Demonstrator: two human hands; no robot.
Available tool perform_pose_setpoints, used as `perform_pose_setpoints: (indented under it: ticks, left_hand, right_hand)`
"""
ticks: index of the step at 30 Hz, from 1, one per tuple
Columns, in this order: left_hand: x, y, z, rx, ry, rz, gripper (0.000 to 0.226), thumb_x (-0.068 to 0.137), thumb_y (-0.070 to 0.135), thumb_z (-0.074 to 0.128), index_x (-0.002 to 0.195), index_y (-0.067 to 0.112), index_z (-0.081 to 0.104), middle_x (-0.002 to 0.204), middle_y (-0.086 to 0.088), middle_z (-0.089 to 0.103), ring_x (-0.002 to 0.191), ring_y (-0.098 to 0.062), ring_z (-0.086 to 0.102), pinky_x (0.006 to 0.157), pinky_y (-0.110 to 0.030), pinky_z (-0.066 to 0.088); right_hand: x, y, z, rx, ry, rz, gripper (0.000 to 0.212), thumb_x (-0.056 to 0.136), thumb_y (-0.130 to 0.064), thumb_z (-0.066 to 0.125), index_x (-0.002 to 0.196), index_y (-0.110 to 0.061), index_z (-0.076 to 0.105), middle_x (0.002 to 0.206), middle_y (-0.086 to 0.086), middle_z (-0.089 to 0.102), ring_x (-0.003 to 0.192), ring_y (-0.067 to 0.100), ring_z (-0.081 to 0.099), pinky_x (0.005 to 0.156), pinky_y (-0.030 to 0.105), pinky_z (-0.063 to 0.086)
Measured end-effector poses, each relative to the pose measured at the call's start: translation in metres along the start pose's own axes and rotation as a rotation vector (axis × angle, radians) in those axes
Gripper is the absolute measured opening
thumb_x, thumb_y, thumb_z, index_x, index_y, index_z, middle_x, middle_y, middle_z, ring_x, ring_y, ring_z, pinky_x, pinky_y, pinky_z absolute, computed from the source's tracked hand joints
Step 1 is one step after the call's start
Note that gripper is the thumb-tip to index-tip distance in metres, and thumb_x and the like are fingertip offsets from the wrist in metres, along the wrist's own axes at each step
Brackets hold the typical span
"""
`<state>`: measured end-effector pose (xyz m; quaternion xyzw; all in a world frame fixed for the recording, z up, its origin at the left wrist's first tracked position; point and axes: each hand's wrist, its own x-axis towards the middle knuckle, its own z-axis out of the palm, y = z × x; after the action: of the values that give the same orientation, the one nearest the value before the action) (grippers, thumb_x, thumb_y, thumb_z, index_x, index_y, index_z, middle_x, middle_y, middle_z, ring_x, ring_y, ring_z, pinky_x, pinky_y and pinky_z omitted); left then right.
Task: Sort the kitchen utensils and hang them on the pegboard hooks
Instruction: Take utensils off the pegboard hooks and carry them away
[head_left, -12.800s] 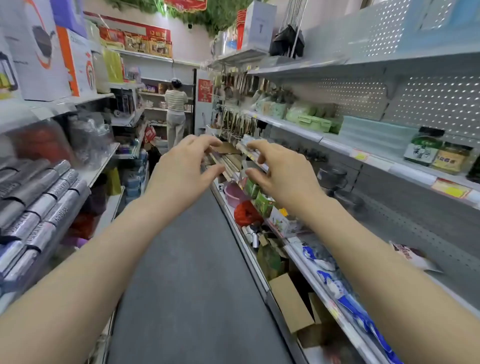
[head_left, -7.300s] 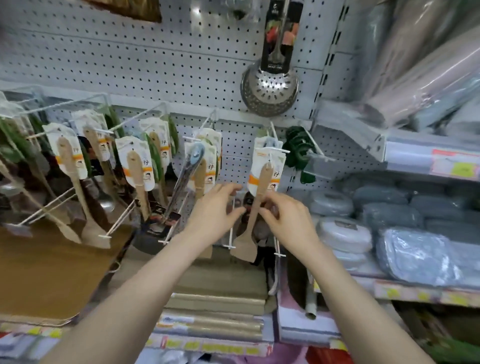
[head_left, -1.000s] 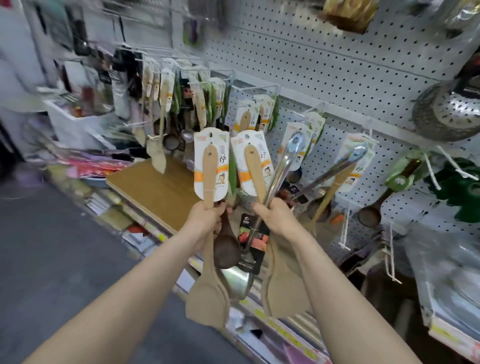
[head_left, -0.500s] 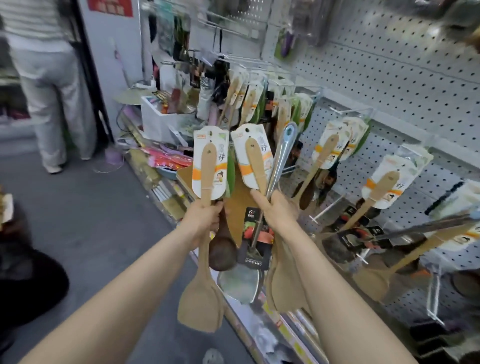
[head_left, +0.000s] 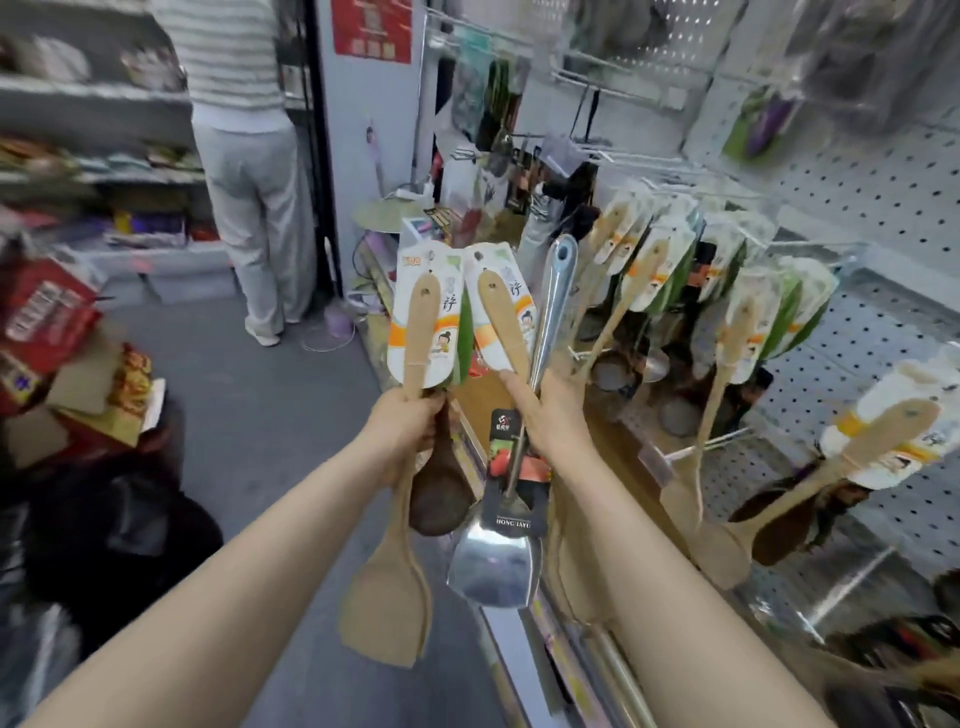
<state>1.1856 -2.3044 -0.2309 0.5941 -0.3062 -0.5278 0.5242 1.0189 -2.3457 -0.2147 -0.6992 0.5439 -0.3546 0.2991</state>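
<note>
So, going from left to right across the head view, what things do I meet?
Red box → standing person → first wooden spatula, in the left hand → second wooden spatula, in the right hand → metal spatula, same hand → hanging spatulas on the pegboard.

Hung spatulas line the pegboard right of the aisle floor.

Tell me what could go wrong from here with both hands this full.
1. The left hand holds a pale wooden spatula and a dark brown wooden spoon in one grip; the right hand holds a shiny steel spatula with another carded wooden spatula. Loosening either grip to hook one may let its partner slip.
2. The hanging wooden spatulas crowd the white pegboard's hooks; the dangling blades might snag them.
</note>
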Motion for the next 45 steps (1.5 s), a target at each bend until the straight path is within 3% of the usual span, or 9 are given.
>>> perform_pose_setpoints:
  ticks: [2, 6, 12, 15, 20, 24, 34, 40, 45]
  left_hand:
    - [0.023, 0.011, -0.006, -0.019, 0.024, 0.000, 0.010, 0.099, 0.010, 0.053, 0.097, 0.009, 0.062, 0.085, -0.013, 0.066, 0.074, -0.026, 0.063, 0.077, -0.037, 0.052]
    - [0.065, 0.029, -0.026, -0.024, 0.086, 0.005, 0.010, 0.098, 0.012, 0.055, 0.103, 0.006, 0.061, 0.096, -0.019, 0.066, 0.082, -0.031, 0.063, 0.087, -0.045, 0.054]
    - [0.128, 0.047, -0.071, -0.047, 0.125, -0.022, 0.008, 0.099, 0.011, 0.053, 0.095, 0.009, 0.059, 0.083, -0.012, 0.066, 0.080, -0.030, 0.066, 0.086, -0.043, 0.052]
    - [0.164, 0.055, -0.099, -0.033, 0.115, -0.024, 0.009, 0.098, 0.012, 0.053, 0.095, 0.009, 0.061, 0.081, -0.010, 0.067, 0.076, -0.026, 0.066, 0.078, -0.037, 0.052]
    - [0.234, 0.086, -0.156, -0.014, 0.087, 0.000, 0.010, 0.098, 0.013, 0.052, 0.098, 0.008, 0.061, 0.084, -0.012, 0.067, 0.078, -0.027, 0.063, 0.068, -0.031, 0.050]
    - [0.284, 0.118, -0.192, 0.032, 0.069, 0.019, 0.013, 0.100, 0.015, 0.050, 0.098, 0.008, 0.061, 0.079, -0.008, 0.068, 0.069, -0.020, 0.065, 0.056, -0.023, 0.049]
    - [0.394, 0.162, -0.228, 0.009, 0.042, -0.029, 0.010, 0.100, 0.015, 0.052, 0.100, 0.010, 0.061, 0.082, -0.009, 0.068, 0.065, -0.016, 0.068, 0.069, -0.029, 0.053]
    - [0.478, 0.184, -0.223, 0.040, 0.055, -0.019, 0.015, 0.099, 0.015, 0.053, 0.105, 0.006, 0.063, 0.091, -0.012, 0.068, 0.074, -0.022, 0.064, 0.073, -0.033, 0.051]
    - [0.542, 0.214, -0.213, 0.017, 0.062, -0.014, 0.011, 0.099, 0.012, 0.053, 0.097, 0.007, 0.062, 0.084, -0.011, 0.067, 0.079, -0.027, 0.065, 0.079, -0.040, 0.051]
  right_hand:
    - [0.028, -0.005, 0.010, 0.014, -0.027, 0.005, 0.026, 0.099, -0.041, 0.054, 0.116, -0.022, 0.062, 0.093, -0.012, 0.059, 0.085, 0.007, 0.054, 0.064, 0.022, 0.036]
    - [0.079, -0.016, 0.035, 0.059, -0.078, -0.017, 0.021, 0.098, -0.042, 0.056, 0.112, -0.026, 0.061, 0.099, -0.009, 0.065, 0.091, 0.010, 0.059, 0.067, 0.016, 0.040]
    - [0.146, -0.035, 0.093, 0.029, -0.161, -0.006, 0.026, 0.097, -0.045, 0.056, 0.111, -0.023, 0.062, 0.095, -0.003, 0.069, 0.087, 0.018, 0.063, 0.077, 0.033, 0.050]
    - [0.178, -0.044, 0.124, 0.025, -0.157, -0.013, 0.025, 0.097, -0.044, 0.057, 0.103, -0.020, 0.061, 0.084, -0.005, 0.064, 0.080, 0.017, 0.060, 0.067, 0.030, 0.044]
    - [0.240, -0.071, 0.183, -0.011, -0.124, -0.027, 0.032, 0.097, -0.047, 0.055, 0.105, -0.016, 0.063, 0.087, -0.001, 0.064, 0.084, 0.023, 0.060, 0.074, 0.036, 0.046]
    - [0.285, -0.098, 0.217, 0.007, -0.088, -0.030, 0.030, 0.098, -0.044, 0.056, 0.108, -0.016, 0.061, 0.077, -0.007, 0.056, 0.080, 0.020, 0.055, 0.063, 0.031, 0.037]
    - [0.390, -0.114, 0.273, 0.016, -0.058, -0.007, 0.025, 0.098, -0.040, 0.056, 0.077, -0.037, 0.044, 0.065, -0.013, 0.050, 0.062, 0.003, 0.049, 0.056, 0.023, 0.034]
    - [0.475, -0.103, 0.288, 0.010, -0.061, -0.019, 0.015, 0.099, -0.038, 0.056, 0.085, -0.034, 0.051, 0.075, -0.018, 0.052, 0.071, -0.003, 0.049, 0.057, 0.012, 0.033]
    - [0.556, -0.096, 0.293, -0.009, -0.074, -0.027, 0.017, 0.099, -0.041, 0.055, 0.088, -0.029, 0.050, 0.072, -0.016, 0.049, 0.074, 0.013, 0.050, 0.062, 0.029, 0.034]
